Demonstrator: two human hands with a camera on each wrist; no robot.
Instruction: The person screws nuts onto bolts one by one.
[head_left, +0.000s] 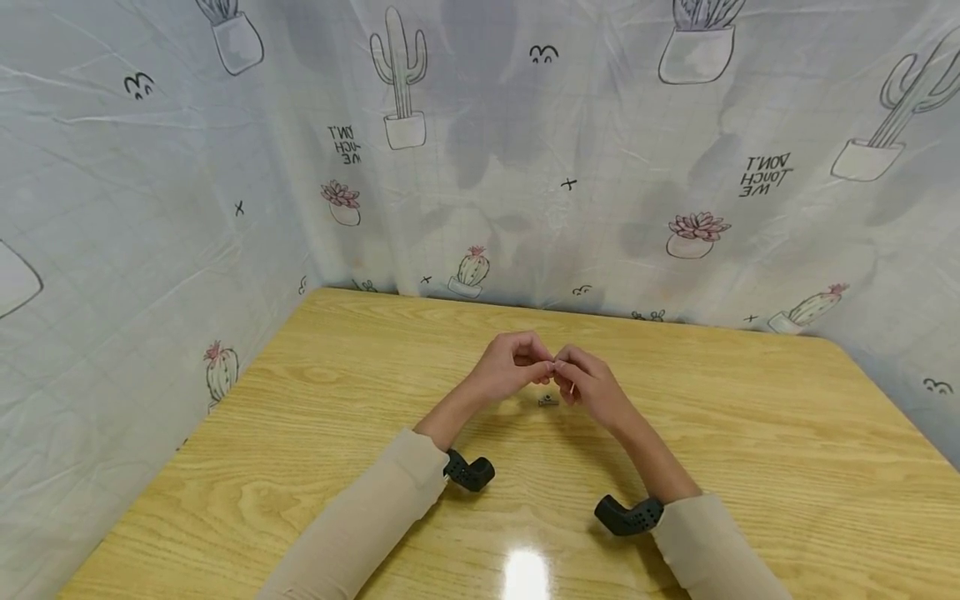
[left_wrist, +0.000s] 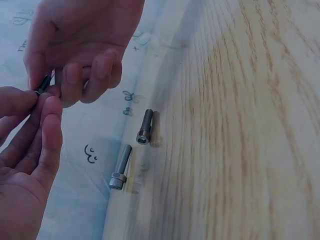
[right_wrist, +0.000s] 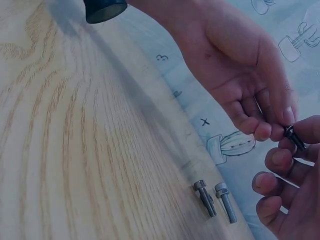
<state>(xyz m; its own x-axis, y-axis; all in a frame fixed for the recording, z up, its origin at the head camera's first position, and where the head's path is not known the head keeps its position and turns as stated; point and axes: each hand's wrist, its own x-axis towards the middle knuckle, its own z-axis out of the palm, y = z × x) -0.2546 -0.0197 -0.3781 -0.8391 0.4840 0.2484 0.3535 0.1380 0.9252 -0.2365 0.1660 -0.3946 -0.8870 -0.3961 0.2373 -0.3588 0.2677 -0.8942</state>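
My left hand and right hand meet fingertip to fingertip above the table. Between them is a small dark bolt, largely covered by the fingers. In the right wrist view, the left hand pinches its wider, ring-like end, while the right hand has thumb and fingers around the threaded end. Two socket-head bolts lie side by side on the wood below: a darker one and a silver one with a nut close to its head.
The wood-grain table runs back to a pale curtain printed with cacti. Black camera mounts sit on the left wrist and right wrist. A bright reflection shows on the table near the front.
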